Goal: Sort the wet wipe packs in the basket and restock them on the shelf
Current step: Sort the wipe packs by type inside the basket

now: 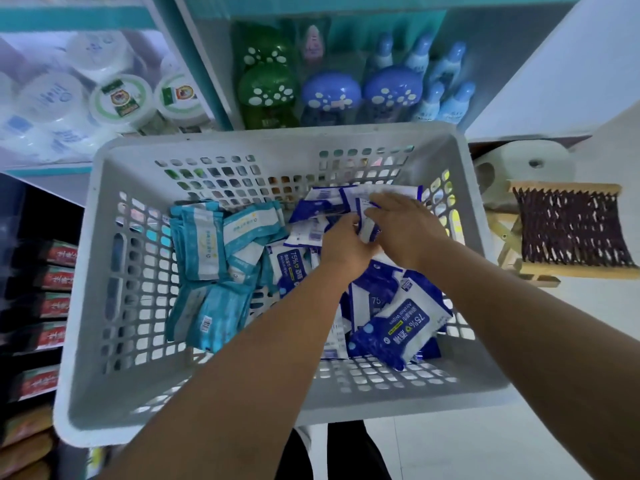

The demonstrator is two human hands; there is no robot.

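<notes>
A white perforated basket (pixel 104 341) fills the middle of the head view. Teal wet wipe packs (pixel 207 268) lie bunched on its left side. Dark blue and white alcohol wipe packs (pixel 398 327) are heaped on its right side. Both my hands are deep in the basket over the blue heap near the far wall. My left hand (pixel 343 247) is closed around several small blue and white packs (pixel 367 226). My right hand (pixel 405 226) lies over the same packs, fingers spread and touching them.
A shelf (pixel 214 74) behind the basket holds green and blue dome-shaped containers (pixel 329 95) and blue bottles. White tubs (pixel 121 98) stand on the shelf at left. A paper roll (pixel 526 164) and a wooden folding stool (pixel 571 233) are at right. Red packages fill lower-left shelves.
</notes>
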